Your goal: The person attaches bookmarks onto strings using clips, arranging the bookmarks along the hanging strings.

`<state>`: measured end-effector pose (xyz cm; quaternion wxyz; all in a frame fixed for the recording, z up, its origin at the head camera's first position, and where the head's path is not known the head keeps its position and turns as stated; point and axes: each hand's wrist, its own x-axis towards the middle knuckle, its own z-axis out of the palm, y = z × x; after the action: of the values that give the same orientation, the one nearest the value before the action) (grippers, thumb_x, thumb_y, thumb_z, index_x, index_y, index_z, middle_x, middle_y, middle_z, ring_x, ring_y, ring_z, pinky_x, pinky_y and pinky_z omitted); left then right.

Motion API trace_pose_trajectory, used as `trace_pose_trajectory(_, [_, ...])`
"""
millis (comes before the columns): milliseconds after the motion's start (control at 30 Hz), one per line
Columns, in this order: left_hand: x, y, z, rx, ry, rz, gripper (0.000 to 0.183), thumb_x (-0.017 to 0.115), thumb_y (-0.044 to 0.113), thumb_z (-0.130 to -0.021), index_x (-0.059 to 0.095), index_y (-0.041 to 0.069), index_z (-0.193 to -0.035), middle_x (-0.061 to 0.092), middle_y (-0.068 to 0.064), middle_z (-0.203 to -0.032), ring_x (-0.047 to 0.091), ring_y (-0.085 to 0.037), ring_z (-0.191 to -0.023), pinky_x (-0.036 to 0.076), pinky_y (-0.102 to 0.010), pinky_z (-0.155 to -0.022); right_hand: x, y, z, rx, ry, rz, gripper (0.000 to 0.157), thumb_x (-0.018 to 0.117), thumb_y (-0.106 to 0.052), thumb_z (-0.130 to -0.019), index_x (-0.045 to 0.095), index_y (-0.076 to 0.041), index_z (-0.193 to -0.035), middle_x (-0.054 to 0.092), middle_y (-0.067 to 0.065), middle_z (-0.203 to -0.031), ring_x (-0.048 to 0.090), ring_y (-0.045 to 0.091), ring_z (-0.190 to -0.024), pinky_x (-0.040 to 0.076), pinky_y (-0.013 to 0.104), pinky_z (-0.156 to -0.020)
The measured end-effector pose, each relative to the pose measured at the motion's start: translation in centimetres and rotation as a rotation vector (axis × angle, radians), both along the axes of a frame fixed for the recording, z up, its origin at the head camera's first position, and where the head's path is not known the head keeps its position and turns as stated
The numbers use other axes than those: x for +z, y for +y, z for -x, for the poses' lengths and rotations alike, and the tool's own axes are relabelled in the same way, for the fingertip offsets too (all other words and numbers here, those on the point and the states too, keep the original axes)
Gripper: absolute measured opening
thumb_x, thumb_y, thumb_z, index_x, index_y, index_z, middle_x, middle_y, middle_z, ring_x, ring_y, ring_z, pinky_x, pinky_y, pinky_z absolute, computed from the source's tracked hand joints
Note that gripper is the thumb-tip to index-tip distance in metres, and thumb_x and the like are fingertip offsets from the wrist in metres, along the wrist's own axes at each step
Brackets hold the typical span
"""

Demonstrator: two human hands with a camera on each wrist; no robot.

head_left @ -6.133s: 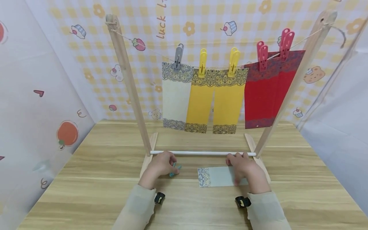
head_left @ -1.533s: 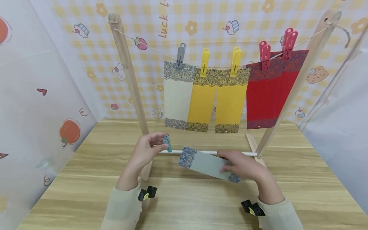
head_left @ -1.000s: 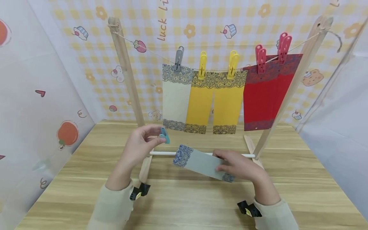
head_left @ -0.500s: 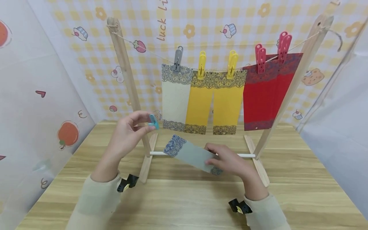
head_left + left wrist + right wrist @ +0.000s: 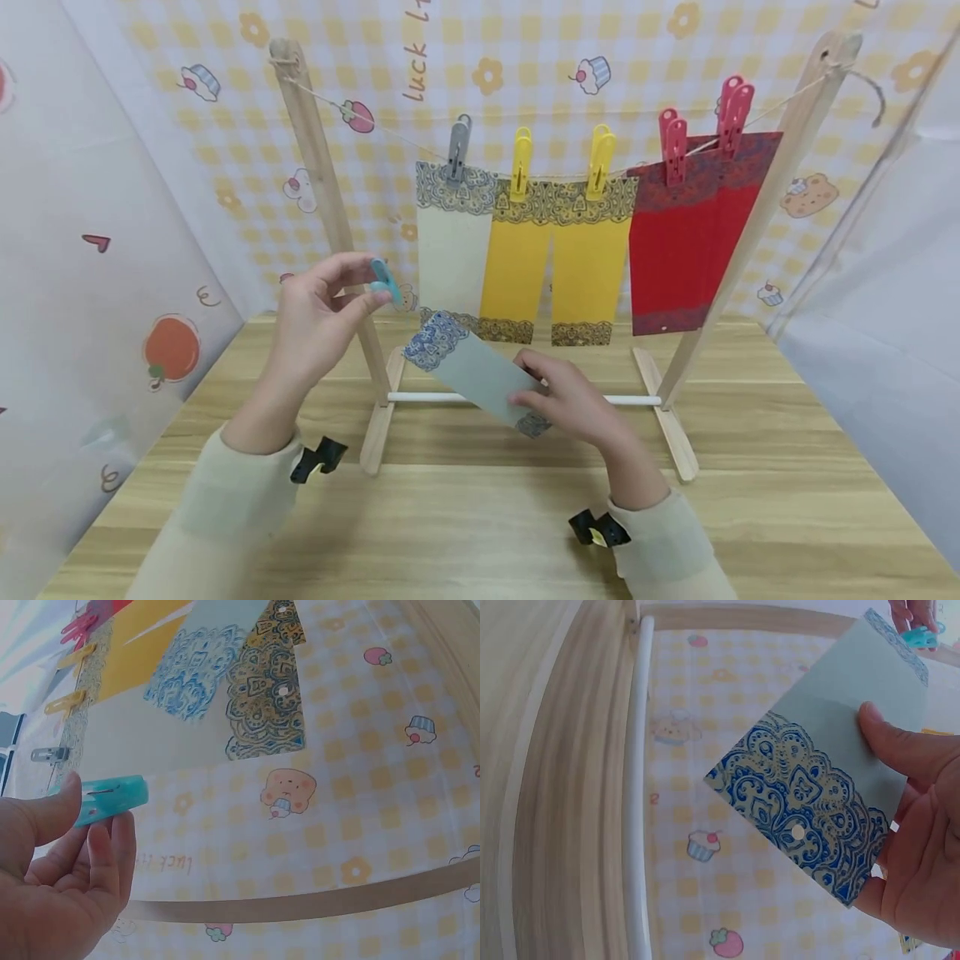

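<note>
Between thumb and fingers, my left hand (image 5: 311, 312) pinches a teal clothespin (image 5: 386, 281), held up beside the rack's left post. In the left wrist view the clothespin (image 5: 112, 799) lies sideways across the fingertips. My right hand (image 5: 570, 396) grips a pale blue-grey card (image 5: 480, 375) near its lower end, thumb on the front face. Blue lace patterns band both ends of the card, and a small hole shows in the band nearer my hand in the right wrist view. The card tilts up to the left, its upper end overlapping the bottom of the hanging cream card (image 5: 452, 258).
A string (image 5: 390, 132) runs between two wooden posts (image 5: 315, 158). Grey, yellow and pink clothespins hold cream, yellow (image 5: 588, 267) and red (image 5: 675, 250) cards on it. A white rod (image 5: 633, 400) joins the posts low down, above the wooden table (image 5: 450, 517).
Both hands first reached down to the table, where the card lay. Since then the clothespin and card have been lifted; both hands have moved up and left, the card tilting more steeply.
</note>
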<state>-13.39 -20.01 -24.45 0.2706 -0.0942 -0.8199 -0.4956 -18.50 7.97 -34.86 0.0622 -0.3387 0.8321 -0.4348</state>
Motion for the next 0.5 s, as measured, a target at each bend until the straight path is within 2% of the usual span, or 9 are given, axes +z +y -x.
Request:
trace_pose_trajectory(67, [0.5,-0.1,0.1,-0.005,0.019,0.001,0.03,0.072,-0.006,-0.085,0.067,-0.008,-0.114,0.066,0.021,-0.091,0.065,0.006,-0.089,0.055,-0.012,-0.079,0.3,-0.5,-0.1,-0.011,-0.008,0.024,0.014,0.071,-0.009,-0.09,0.059,-0.009,-0.098,0.07,0.009,-0.104,0.064,0.021,-0.093,0.056,0.032,-0.073])
trace_pose_trajectory(133, [1.0,-0.2,0.2,-0.006,0.027,0.007,0.029,0.072,-0.005,-0.086,0.067,-0.007,-0.114,0.064,0.024,-0.09,0.064,0.005,-0.088,0.055,-0.012,-0.078,0.6,-1.0,-0.2,-0.025,-0.02,0.049,0.015,0.071,-0.007,-0.09,0.059,-0.008,-0.098,0.069,0.01,-0.106,0.065,0.023,-0.094,0.057,0.033,-0.073])
trace_pose_trajectory(500, [3.8,-1.1,0.6,0.017,0.121,0.028,0.028,0.074,-0.004,-0.085,0.07,-0.006,-0.112,0.066,0.024,-0.086,0.066,0.002,-0.085,0.054,-0.01,-0.074,1.6,-3.8,-1.0,-0.099,-0.03,0.143,0.016,0.072,-0.005,-0.089,0.059,-0.006,-0.099,0.07,0.013,-0.112,0.067,0.028,-0.102,0.06,0.037,-0.076])
